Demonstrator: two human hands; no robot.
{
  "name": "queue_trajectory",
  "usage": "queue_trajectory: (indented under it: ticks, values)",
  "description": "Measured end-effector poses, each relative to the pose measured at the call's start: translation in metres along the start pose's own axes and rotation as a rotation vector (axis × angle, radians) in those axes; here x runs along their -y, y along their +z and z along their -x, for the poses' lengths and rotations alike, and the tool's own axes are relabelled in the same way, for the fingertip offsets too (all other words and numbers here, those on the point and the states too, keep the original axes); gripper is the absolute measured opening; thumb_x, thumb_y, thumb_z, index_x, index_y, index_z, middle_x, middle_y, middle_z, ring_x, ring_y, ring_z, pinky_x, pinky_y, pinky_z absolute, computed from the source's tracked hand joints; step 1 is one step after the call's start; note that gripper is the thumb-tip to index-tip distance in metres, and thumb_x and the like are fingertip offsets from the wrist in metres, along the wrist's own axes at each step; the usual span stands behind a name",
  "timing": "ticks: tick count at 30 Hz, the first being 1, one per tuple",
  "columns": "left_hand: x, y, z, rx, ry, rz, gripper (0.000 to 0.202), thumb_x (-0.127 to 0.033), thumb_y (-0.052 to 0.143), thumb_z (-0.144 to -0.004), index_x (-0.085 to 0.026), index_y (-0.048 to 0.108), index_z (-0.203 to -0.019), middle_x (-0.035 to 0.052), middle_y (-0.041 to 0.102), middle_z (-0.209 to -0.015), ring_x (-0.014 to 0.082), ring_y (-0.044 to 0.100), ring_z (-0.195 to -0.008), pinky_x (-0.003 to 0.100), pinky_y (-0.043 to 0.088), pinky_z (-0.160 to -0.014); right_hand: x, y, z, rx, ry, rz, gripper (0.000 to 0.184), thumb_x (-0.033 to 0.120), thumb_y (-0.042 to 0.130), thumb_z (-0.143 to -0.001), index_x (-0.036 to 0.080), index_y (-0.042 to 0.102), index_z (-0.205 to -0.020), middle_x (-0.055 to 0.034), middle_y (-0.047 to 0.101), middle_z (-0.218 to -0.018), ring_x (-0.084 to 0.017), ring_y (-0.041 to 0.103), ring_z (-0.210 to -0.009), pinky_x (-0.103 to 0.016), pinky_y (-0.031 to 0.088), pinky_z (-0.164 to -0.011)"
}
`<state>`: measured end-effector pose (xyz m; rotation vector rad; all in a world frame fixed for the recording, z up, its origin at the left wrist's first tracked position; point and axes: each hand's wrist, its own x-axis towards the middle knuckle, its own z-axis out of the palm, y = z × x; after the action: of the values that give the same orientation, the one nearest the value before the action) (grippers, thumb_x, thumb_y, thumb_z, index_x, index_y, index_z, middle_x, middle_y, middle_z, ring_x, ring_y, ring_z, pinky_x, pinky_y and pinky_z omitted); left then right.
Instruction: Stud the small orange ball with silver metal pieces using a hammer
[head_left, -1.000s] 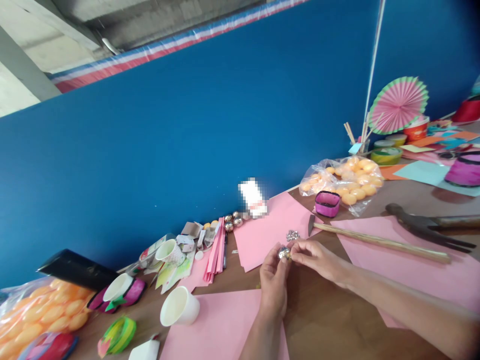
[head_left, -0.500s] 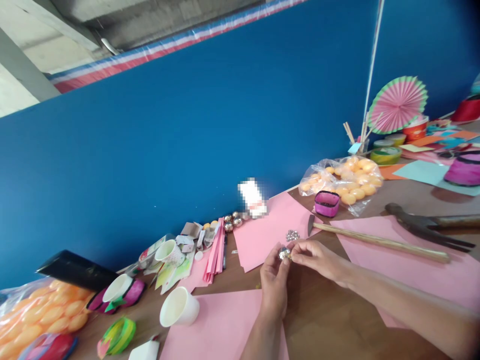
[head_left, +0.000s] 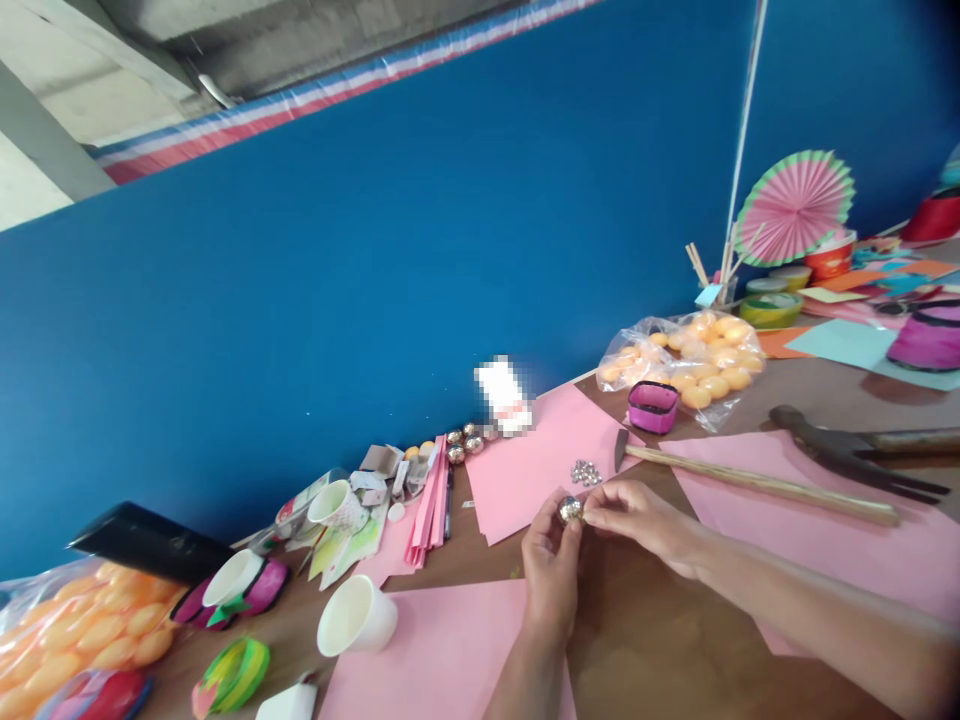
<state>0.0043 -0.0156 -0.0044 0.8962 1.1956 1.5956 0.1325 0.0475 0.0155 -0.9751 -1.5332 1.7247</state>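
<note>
My left hand [head_left: 550, 565] is closed round a shiny silver ball [head_left: 570, 509], held between thumb and fingers above the table. At the ball's right side, the fingertips of my right hand [head_left: 636, 518] are pinched together; whatever they hold, if anything, is too small to make out. Just beyond the hands, a small pile of silver gems [head_left: 585, 473] lies on a pink sheet [head_left: 517, 480]. Several more shiny balls [head_left: 456, 454] sit against the blue wall, left of that sheet.
A wooden-handled hammer [head_left: 765, 482] and a larger claw hammer [head_left: 840, 450] lie on the right. Behind them are a purple box [head_left: 652, 407] and a bag of orange balls [head_left: 697, 360]. A white cup [head_left: 358, 617] stands left, near folded pink strips [head_left: 430, 500].
My hands stay nearly in place around the ball. Slightly more of the ball's silver face shows between my fingers now.
</note>
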Motion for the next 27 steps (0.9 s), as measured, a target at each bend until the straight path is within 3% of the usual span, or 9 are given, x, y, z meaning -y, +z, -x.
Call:
queue_trajectory:
  ticks: [6,16,27]
  values:
    - [-0.0009,0.0006,0.0006,0.009,-0.012,0.015,0.045,-0.026,0.060,-0.073,-0.017,0.054,-0.117,0.0087,0.062,-0.110,0.0234,0.054,-0.105,0.039,0.037,-0.095,0.0038,0.0002,0.0012,-0.021,0.033,-0.025,0.020,0.032,0.066,-0.065,0.014,0.058,-0.070,-0.0010,0.061,-0.072,-0.014,0.055,-0.071,-0.028,0.043,-0.070]
    - [0.0040,-0.0007,-0.0014,-0.008,-0.016,0.032,0.049,-0.027,0.061,-0.072,-0.017,0.052,-0.119,0.0092,0.062,-0.111,0.0236,0.053,-0.106,0.040,0.036,-0.096,0.0075,0.0000,0.0035,-0.034,-0.029,0.066,0.019,0.033,0.064,-0.067,0.014,0.059,-0.068,-0.0004,0.060,-0.066,-0.014,0.053,-0.067,-0.026,0.041,-0.066]
    - [0.0022,0.0007,-0.0011,0.009,-0.003,0.026,0.046,-0.026,0.060,-0.073,-0.017,0.052,-0.118,0.0084,0.063,-0.109,0.0233,0.054,-0.105,0.040,0.036,-0.096,0.0033,-0.0001,0.0013,-0.065,-0.046,0.099,0.020,0.034,0.064,-0.067,0.014,0.059,-0.069,-0.0021,0.063,-0.071,-0.016,0.055,-0.071,-0.028,0.042,-0.069]
